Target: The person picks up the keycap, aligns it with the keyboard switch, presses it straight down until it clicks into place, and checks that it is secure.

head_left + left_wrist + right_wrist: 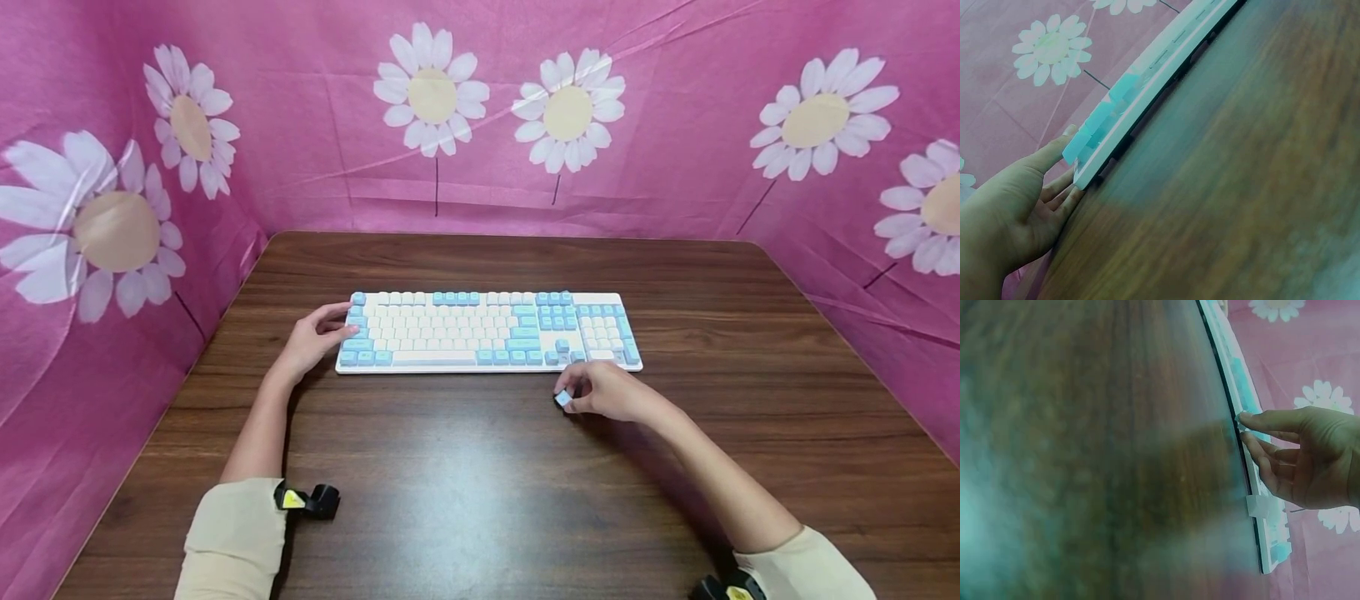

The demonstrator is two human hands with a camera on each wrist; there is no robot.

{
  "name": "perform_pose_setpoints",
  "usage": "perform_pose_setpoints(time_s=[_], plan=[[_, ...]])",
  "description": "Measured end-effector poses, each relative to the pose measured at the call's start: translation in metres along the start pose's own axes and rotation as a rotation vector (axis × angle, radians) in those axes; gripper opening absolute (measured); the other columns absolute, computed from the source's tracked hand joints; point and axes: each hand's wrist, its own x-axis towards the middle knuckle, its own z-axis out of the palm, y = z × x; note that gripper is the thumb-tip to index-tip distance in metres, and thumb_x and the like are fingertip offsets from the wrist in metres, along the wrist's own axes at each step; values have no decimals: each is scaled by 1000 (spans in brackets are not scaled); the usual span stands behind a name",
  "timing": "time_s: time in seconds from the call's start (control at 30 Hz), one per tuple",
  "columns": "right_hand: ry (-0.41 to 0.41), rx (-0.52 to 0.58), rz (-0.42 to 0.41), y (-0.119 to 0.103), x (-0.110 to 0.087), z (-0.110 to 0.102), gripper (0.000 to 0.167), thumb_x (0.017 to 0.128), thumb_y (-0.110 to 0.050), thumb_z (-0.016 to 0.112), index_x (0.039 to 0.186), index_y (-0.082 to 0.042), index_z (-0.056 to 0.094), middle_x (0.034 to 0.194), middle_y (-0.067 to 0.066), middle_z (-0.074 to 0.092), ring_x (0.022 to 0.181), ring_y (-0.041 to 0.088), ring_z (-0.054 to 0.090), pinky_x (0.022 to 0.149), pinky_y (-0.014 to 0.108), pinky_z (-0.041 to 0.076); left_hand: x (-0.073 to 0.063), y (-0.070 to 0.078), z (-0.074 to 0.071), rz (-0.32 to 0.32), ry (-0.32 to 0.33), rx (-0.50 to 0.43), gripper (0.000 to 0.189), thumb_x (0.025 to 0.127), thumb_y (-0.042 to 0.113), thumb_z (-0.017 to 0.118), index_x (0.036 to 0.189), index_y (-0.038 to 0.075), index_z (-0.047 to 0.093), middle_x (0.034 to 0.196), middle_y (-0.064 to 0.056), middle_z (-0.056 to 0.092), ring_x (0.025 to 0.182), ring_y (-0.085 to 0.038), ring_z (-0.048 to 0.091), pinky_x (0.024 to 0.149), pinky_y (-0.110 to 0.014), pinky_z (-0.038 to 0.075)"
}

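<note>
A white keyboard [435,356] with white and light-blue keys lies flat on the wooden table. At its left end my left hand [311,340] grips the edge, thumb over the blue keys and other fingers low along the side; the left wrist view shows this hand [1019,206] from close by. Just in front of the keyboard's arrow keys, my right hand [611,390] pinches a small light-blue keycap [563,399] between thumb and fingertips. In the right wrist view the hand [1310,456] mostly covers that keycap [1240,422].
Brown wooden table [450,483] extends around the keyboard on every side. A pink cloth [300,108] with white daisies hangs behind and beside it. Black wrist-camera mounts [324,502] sit at both sleeve cuffs. A pale block [1260,506] overlaps the keyboard's front edge in the right wrist view.
</note>
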Motion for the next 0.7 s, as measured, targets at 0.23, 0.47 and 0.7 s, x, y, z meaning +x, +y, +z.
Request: perform_pose_setpoints(time_s=[0.23,0.47,0.7], plan=[[24,-10,0,-1,2,-3,13,79,-8,72,89,-12,66,73,-7,57,62,11,50,59,28,41,-1,2,0,6,1,-4,56,87,28,64,134,4,44,132,-18,45,114,-33,43,90,-42,36],[87,-9,10,0,5,-6,14,77,-7,73,87,-13,66,74,-6,56,60,12,51,58,28,41,-1,2,0,12,3,-4,56,88,28,64,134,4,44,131,-18,45,114,-32,44,89,-42,36],[105,0,17,5,8,-9,15,77,-5,71,89,-11,66,78,-3,57,61,13,53,61,30,42,0,-1,1,22,1,-9,56,87,29,64,134,4,45,131,-18,45,113,-33,44,89,-42,37]])
